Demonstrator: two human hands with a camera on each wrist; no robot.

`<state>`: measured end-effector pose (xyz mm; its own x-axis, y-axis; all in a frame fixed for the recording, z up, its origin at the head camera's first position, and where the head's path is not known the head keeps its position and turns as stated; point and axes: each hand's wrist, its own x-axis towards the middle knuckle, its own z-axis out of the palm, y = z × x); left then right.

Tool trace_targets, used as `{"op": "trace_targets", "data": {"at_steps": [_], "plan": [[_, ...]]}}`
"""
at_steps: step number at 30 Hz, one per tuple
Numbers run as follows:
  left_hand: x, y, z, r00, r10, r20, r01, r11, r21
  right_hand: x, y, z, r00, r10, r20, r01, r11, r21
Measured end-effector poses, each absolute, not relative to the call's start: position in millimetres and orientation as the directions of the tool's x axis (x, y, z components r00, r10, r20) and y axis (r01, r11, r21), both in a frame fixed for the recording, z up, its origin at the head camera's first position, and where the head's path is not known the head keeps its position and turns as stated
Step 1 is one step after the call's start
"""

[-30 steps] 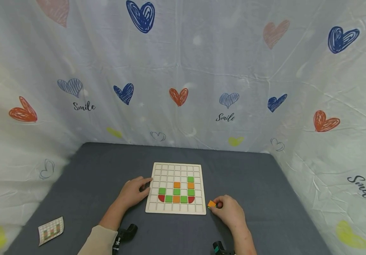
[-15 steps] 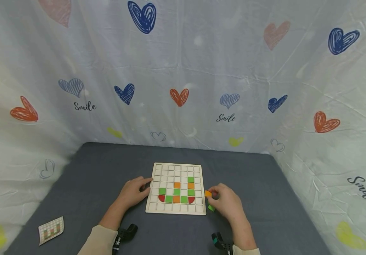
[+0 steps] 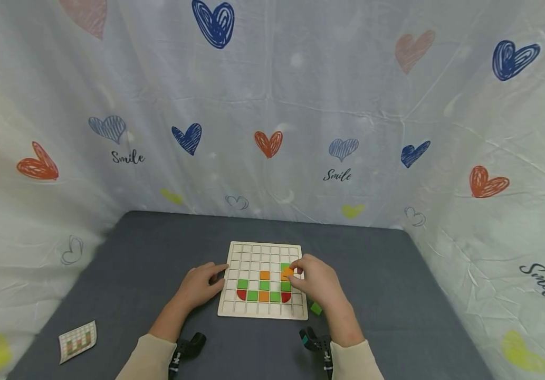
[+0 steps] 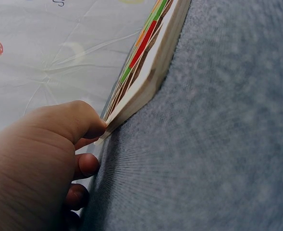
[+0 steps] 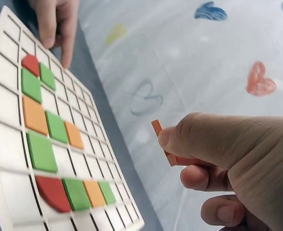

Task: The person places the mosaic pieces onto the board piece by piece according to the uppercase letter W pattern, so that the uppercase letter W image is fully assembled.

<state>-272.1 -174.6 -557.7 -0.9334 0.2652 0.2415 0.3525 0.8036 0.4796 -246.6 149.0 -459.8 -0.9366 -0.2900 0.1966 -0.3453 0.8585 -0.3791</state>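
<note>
A cream grid board [image 3: 231, 307] lies on the dark cloth, with green, orange and red tiles set in some of its squares. My left hand [image 3: 198, 286] is at its left edge, thumb [image 4: 91, 122] and index fingertip touching the side. My right hand [image 3: 321, 282] pinches a small orange tile [image 5: 156, 128] between thumb and fingers. In the head view that tile overlaps the board's right-hand column of green and orange tiles; in the right wrist view it shows tilted, with the board [image 5: 11, 192] to its left.
One loose green tile [image 3: 316, 308] lies on the cloth just right of the board, beside my right wrist. A printed card [image 3: 78, 342] with a coloured grid pattern rests at the lower left. A white curtain with hearts [image 3: 267, 144] surrounds the table's back and sides.
My right hand has carried the orange tile from beside the board's right edge leftward and up over the board. The green tile is left on the cloth. My left hand stays put.
</note>
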Motion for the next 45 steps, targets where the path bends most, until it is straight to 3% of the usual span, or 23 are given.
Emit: {"op": "trace_targets", "data": {"at_steps": [12, 23, 29, 45], "plan": [[-273.0, -176.1, -556.7, -0.932, 0.266, 0.247, 0.355, 0.804, 0.477, -266.8, 100.0, -458.3, -0.885, -0.431, 0.179, -0.466, 0.798, -0.382], [-273.8, -175.1, -556.7, -0.926, 0.279, 0.252, 0.370, 0.801, 0.471, -287.7, 59.1, -474.0, -0.861, -0.501, 0.081, -0.493, 0.786, -0.373], [-273.7, -175.6, -557.6, -0.924, 0.287, 0.255, 0.377, 0.802, 0.463, -293.1, 47.6, -490.2, -0.871, -0.491, 0.021, -0.466, 0.811, -0.353], [-273.8, -175.3, -558.4, -0.928, 0.277, 0.247, 0.365, 0.804, 0.469, -298.3, 35.5, -504.0, -0.917, -0.396, 0.050, -0.395, 0.881, -0.262]]}}
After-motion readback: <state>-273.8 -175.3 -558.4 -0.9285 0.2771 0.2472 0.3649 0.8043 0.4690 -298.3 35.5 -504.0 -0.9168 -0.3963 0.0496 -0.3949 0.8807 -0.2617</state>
